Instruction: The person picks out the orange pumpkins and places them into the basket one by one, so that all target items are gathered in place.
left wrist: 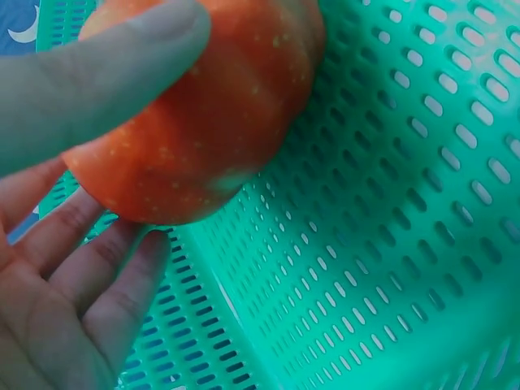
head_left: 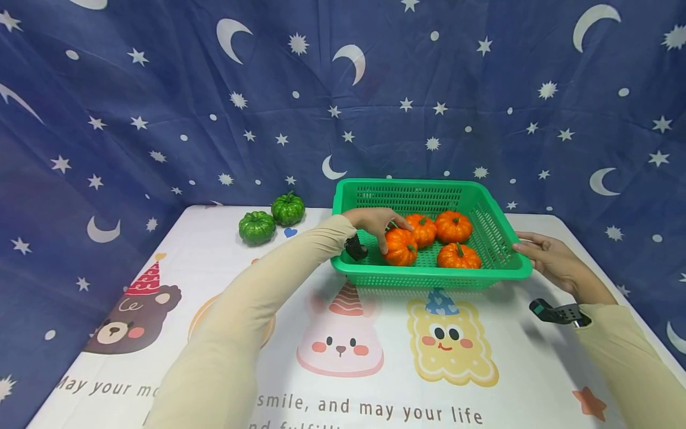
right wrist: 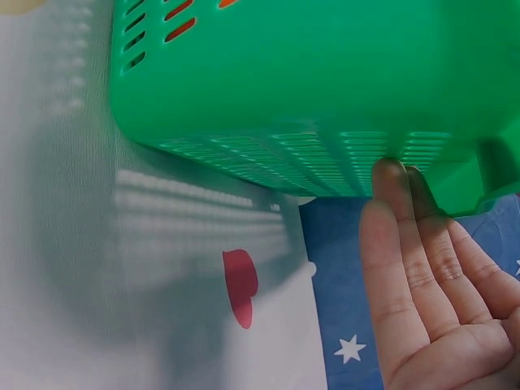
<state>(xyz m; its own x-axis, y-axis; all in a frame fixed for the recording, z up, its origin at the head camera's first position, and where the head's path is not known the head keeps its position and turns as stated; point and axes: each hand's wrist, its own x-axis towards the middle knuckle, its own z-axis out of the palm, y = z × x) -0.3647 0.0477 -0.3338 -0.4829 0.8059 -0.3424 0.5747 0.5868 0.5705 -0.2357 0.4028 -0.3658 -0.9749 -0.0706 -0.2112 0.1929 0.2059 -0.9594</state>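
My left hand (head_left: 377,224) reaches into a green plastic basket (head_left: 429,274) and holds an orange toy pumpkin (head_left: 401,247) at its left end. In the left wrist view, the thumb (left wrist: 106,77) lies across this pumpkin (left wrist: 236,106), with the other fingers on its far side. Several more orange pumpkins (head_left: 454,227) sit to its right inside the basket. At the basket's right end is my right hand (head_left: 554,262), touching the rim. Its fingers (right wrist: 422,260) are fairly straight, with tips against the slotted outer wall in the right wrist view.
Two green toy pumpkins (head_left: 257,228) stand on the table at the back left, outside the basket. A white tablecloth (head_left: 396,333) with cartoon prints covers the table. Behind it hangs a blue curtain (head_left: 268,101) with moons and stars.
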